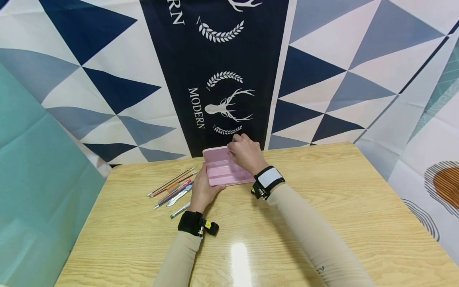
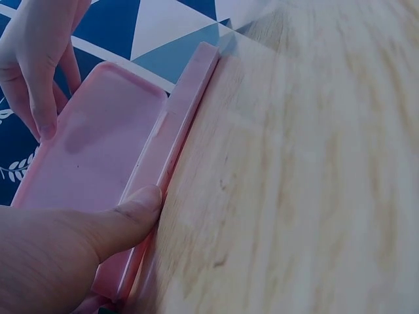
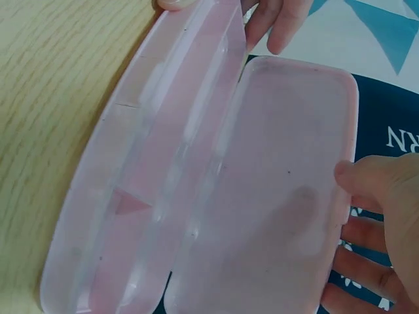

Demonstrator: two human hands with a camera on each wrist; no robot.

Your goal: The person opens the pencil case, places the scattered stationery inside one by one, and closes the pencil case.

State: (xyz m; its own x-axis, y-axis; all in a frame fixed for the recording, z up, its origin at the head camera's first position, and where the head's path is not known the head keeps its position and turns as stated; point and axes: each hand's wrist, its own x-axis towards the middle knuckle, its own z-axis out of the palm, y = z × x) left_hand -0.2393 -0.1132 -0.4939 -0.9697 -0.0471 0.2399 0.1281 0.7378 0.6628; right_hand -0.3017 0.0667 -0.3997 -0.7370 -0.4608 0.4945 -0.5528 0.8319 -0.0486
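A pink plastic pencil case stands with its lid swung up, near the back edge of the table. Its compartments hold nothing. My left hand grips the left end of the case; in the left wrist view its thumb presses along the front wall. Some left fingers show behind that end in the right wrist view. My right hand pinches the free edge of the lid, thumb on the inner face and fingers behind it.
Left of the case lie several pencils and pens, with a small orange piece and a pale blue-white flat tool among them. A green-ended pen lies beside my left hand. Patterned cloth hangs behind the wooden table.
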